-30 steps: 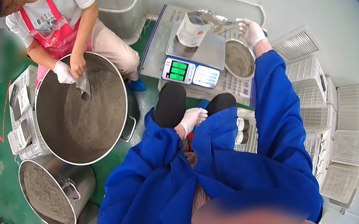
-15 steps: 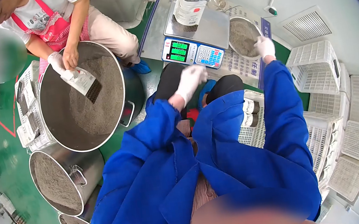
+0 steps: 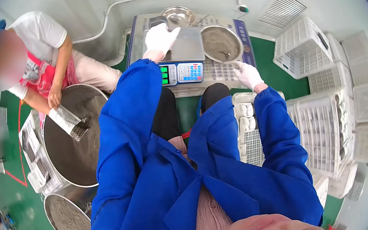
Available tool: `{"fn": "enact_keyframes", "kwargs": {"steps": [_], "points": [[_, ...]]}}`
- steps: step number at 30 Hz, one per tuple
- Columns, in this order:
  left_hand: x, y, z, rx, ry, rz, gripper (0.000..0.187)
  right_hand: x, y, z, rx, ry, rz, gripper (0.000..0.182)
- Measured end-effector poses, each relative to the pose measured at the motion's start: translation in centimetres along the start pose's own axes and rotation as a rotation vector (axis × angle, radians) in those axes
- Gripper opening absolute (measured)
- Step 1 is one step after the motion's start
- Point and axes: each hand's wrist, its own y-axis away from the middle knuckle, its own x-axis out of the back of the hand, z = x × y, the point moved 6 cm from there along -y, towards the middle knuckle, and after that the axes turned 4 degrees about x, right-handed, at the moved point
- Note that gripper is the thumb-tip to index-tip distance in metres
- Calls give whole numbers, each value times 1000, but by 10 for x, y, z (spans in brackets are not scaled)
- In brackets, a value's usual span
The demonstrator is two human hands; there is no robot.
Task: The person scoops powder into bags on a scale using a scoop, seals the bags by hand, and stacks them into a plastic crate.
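My left hand [image 3: 161, 39], in a white glove, is closed on a pouch [image 3: 158, 21] above the digital scale [image 3: 188, 46]. The hand covers most of the pouch; its dark upper part shows behind the fingers. At the near rim of a steel bowl [image 3: 239, 50] of grey-brown granular material [image 3: 218, 42], my gloved right hand [image 3: 249, 75] has its fingers drawn together. What they hold, if anything, is too small to make out. A small dark shape [image 3: 228, 55] lies in the material near that rim.
Left, a person holds a white pouch [image 3: 64, 118] over a large steel drum [image 3: 65, 155] of similar material. Another filled drum [image 3: 67, 218] stands nearer. An empty-looking steel bowl [image 3: 178, 16] sits behind the scale. White plastic crates [image 3: 302, 49] are stacked right; a crate with pouches [image 3: 250, 141] is beside my leg.
My left hand has moved from over my lap up to the pouch on the scale. My right hand has shifted from the bowl's far right side to its near rim. The head view has turned.
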Motion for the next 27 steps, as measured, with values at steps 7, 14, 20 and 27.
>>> {"fn": "enact_keyframes", "kwargs": {"steps": [7,14,20,27], "points": [[22,70,57,-608,-43,-39,17,79,82,-91,224,-225,-8,40],[43,207,158,-1041,115,-346,12,166,151,-170,618,-912,-485,42],[30,237,173,-1061,277,-362,15,160,170,6,-30,53,418,47],[35,249,186,-1162,277,-360,21,114,176,-53,169,-380,122,24]]}}
